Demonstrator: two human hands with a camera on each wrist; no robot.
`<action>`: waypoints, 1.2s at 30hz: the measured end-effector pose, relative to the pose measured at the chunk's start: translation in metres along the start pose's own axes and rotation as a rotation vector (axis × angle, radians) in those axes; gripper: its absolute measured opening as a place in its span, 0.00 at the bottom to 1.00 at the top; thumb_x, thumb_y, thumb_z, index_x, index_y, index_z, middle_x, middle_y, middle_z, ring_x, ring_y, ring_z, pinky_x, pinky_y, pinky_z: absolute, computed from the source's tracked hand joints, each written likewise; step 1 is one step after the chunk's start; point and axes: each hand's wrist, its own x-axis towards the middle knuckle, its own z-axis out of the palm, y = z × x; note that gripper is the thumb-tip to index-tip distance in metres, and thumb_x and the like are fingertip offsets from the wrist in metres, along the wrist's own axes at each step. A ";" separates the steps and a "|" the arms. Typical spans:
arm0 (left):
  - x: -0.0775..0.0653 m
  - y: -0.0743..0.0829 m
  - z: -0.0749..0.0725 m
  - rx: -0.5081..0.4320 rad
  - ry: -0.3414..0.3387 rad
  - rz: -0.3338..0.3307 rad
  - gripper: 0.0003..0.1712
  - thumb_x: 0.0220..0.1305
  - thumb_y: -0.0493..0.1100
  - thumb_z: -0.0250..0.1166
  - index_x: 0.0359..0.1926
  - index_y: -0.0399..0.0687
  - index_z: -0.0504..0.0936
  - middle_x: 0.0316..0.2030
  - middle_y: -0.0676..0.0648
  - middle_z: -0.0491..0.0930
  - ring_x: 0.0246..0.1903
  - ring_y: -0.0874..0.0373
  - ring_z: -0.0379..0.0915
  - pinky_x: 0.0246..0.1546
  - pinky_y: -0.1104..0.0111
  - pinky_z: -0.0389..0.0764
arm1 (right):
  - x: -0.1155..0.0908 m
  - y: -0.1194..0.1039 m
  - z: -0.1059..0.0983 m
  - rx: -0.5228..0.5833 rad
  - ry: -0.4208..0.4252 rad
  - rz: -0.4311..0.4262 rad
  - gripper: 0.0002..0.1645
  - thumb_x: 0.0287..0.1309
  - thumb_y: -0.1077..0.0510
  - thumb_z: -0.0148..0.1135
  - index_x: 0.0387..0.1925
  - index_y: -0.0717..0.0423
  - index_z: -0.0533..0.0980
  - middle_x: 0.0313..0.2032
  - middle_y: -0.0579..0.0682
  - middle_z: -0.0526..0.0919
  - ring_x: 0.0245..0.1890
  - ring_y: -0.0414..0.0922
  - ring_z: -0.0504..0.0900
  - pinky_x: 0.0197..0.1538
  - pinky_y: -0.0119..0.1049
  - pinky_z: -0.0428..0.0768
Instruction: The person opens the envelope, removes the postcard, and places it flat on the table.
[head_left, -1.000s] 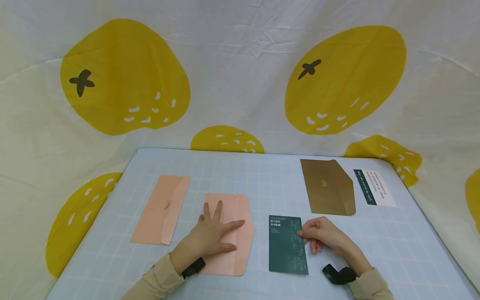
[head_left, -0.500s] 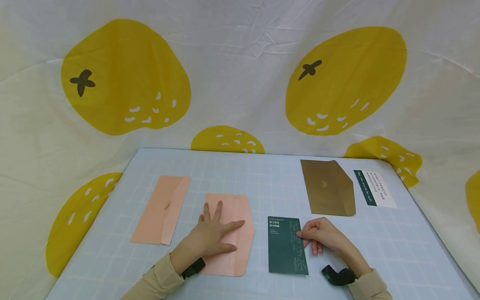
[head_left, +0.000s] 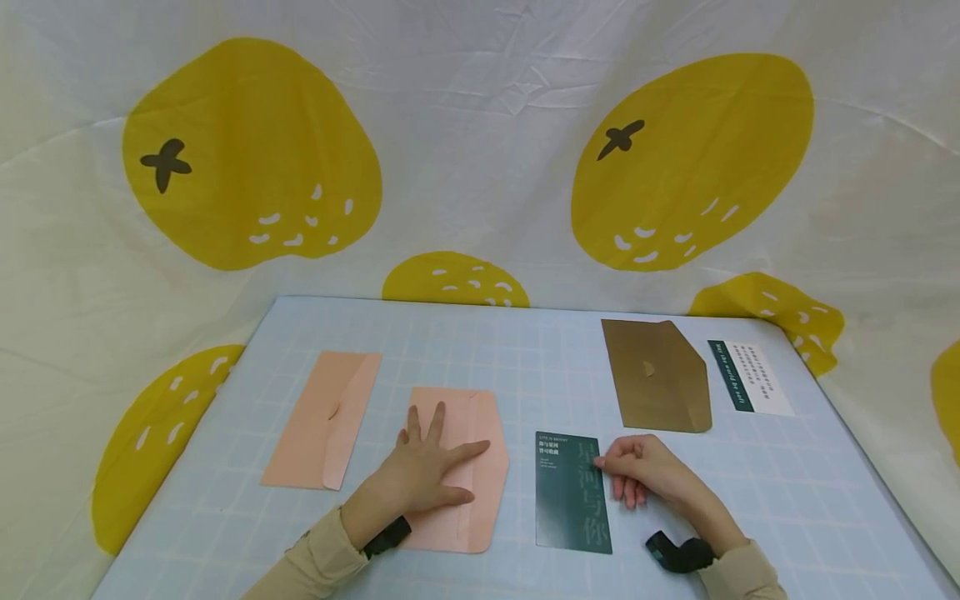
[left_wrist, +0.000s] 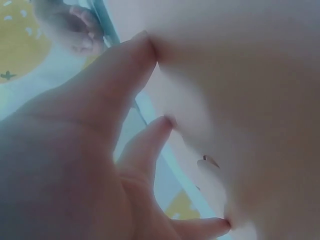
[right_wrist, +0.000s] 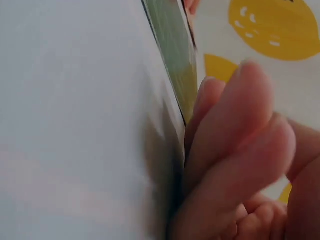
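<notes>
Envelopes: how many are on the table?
3. One pink envelope lies far left; a second pink envelope sits under the left hand; a brown envelope lies at the back right. None seems hidden.

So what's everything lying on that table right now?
pink envelopes: 2; one flat at the left, one under the left hand
dark green card: 1, middle front
brown envelope: 1, far right
white card with a green strip: 1, far right corner
table: 1, pale blue checked
backdrop cloth: 1, white with yellow fruit
left hand: fingers spread flat, pressing the nearer pink envelope
right hand: pinching the dark green card's right edge
</notes>
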 end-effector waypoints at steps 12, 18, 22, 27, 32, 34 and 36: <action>0.000 0.003 -0.004 0.000 -0.018 -0.020 0.43 0.55 0.71 0.66 0.71 0.73 0.67 0.74 0.26 0.43 0.67 0.16 0.34 0.60 0.31 0.58 | -0.030 -0.040 0.037 -0.660 0.239 -0.214 0.46 0.51 0.41 0.74 0.67 0.53 0.68 0.66 0.56 0.70 0.61 0.56 0.73 0.56 0.58 0.76; 0.000 0.002 0.000 -0.005 -0.020 -0.040 0.53 0.42 0.79 0.68 0.72 0.77 0.65 0.75 0.28 0.39 0.68 0.17 0.31 0.60 0.29 0.53 | -0.034 -0.028 0.051 -0.757 0.058 -0.244 0.63 0.49 0.32 0.71 0.78 0.47 0.50 0.78 0.60 0.42 0.74 0.66 0.46 0.62 0.75 0.52; 0.000 0.001 0.006 -0.011 -0.013 -0.047 0.57 0.38 0.80 0.70 0.72 0.79 0.63 0.75 0.28 0.38 0.68 0.17 0.30 0.59 0.28 0.54 | -0.035 -0.021 0.054 -0.760 -0.018 -0.197 0.61 0.50 0.29 0.67 0.78 0.46 0.52 0.78 0.59 0.40 0.75 0.66 0.39 0.64 0.75 0.44; -0.001 0.002 0.008 -0.009 -0.017 -0.053 0.58 0.37 0.80 0.70 0.73 0.78 0.62 0.75 0.28 0.37 0.68 0.17 0.28 0.59 0.27 0.53 | -0.035 -0.019 0.056 -0.784 -0.027 -0.163 0.60 0.50 0.27 0.65 0.77 0.46 0.54 0.78 0.57 0.39 0.76 0.64 0.37 0.66 0.73 0.43; -0.002 0.005 0.005 -0.024 -0.034 -0.067 0.58 0.38 0.79 0.71 0.73 0.78 0.62 0.75 0.29 0.36 0.69 0.18 0.27 0.59 0.26 0.51 | -0.033 -0.019 0.056 -0.789 -0.018 -0.167 0.60 0.50 0.28 0.66 0.77 0.46 0.54 0.78 0.57 0.39 0.76 0.63 0.37 0.66 0.72 0.42; -0.001 0.006 0.005 -0.033 -0.038 -0.072 0.58 0.38 0.78 0.71 0.73 0.78 0.62 0.75 0.29 0.36 0.69 0.18 0.26 0.59 0.26 0.50 | -0.031 -0.018 0.055 -0.789 -0.013 -0.169 0.60 0.50 0.28 0.66 0.77 0.45 0.54 0.78 0.56 0.39 0.76 0.62 0.37 0.66 0.72 0.42; -0.001 0.006 0.005 -0.037 -0.039 -0.075 0.58 0.37 0.79 0.71 0.73 0.78 0.62 0.76 0.29 0.35 0.69 0.18 0.25 0.59 0.26 0.49 | -0.028 -0.017 0.053 -0.793 -0.012 -0.169 0.60 0.50 0.28 0.66 0.77 0.45 0.54 0.78 0.56 0.38 0.76 0.61 0.37 0.67 0.71 0.41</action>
